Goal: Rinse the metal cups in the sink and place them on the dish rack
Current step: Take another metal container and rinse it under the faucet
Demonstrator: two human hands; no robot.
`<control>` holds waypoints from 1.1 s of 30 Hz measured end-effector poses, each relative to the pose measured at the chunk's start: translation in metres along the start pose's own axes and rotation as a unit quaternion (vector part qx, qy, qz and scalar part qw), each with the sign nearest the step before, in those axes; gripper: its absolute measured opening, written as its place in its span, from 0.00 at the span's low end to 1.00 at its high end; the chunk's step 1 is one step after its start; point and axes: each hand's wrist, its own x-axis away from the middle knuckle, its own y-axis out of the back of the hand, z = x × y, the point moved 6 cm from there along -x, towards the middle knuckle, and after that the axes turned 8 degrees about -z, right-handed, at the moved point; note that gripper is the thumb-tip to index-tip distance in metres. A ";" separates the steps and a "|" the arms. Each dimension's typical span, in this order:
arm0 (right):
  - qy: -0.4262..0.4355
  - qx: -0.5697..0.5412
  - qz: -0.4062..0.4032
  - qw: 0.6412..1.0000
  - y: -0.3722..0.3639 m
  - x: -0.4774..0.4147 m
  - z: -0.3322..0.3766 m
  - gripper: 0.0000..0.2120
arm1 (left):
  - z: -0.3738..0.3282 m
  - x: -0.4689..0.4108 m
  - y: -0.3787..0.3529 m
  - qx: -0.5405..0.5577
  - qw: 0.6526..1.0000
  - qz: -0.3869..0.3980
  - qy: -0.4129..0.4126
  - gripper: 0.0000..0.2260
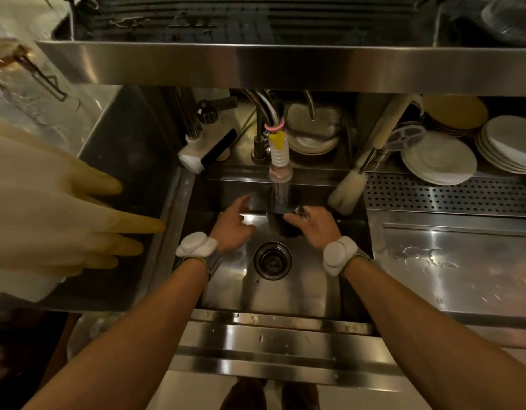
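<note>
Overhead rack: the slatted dish rack (255, 22) sat on the steel shelf straight above the basin, presumably so rinsed things could drip back down; I saw no cups on it.
Sink: the steel sink (285, 294) lay directly below the person, both forearms reaching in.
Gloves: rubber gloves (63, 214) hung unused at the left.
Plates: stacked plates (439, 158) stood under the shelf on the right, well apart from the work.
Tap: the hose nozzle (281, 170) ran water straight down.
Right hand: the right hand (315, 229) gripped a dark cup, fingers curled round it.
Left hand: the left hand (235, 226) hung open beside the stream, holding nothing, likely ready to rub.
Cup: the metal cup (283, 227) sat under the stream, above the drain (272, 261), so runoff left at once.
</note>
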 end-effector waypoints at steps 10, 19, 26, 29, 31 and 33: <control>-0.043 -0.038 -0.006 0.998 0.001 0.002 0.009 0.16 | -0.014 -0.002 -0.019 0.089 0.994 0.053 0.016 0.41; 0.000 0.008 -0.010 1.000 -0.006 0.002 0.001 0.15 | 0.002 -0.004 -0.014 0.047 0.998 0.027 0.036 0.48; 0.020 0.050 0.011 0.998 0.005 0.000 0.012 0.16 | 0.002 -0.004 -0.004 -0.019 0.998 0.027 0.055 0.39; 0.037 0.082 0.017 0.996 0.012 0.005 0.019 0.13 | -0.003 0.000 0.002 -0.087 0.995 0.025 0.049 0.38; 0.056 0.125 0.019 0.990 0.018 0.002 0.023 0.14 | -0.008 0.000 0.003 -0.117 0.992 0.028 0.040 0.36; 0.073 0.193 0.025 0.978 0.025 0.004 0.030 0.17 | -0.013 0.004 0.003 -0.126 0.991 0.028 0.034 0.33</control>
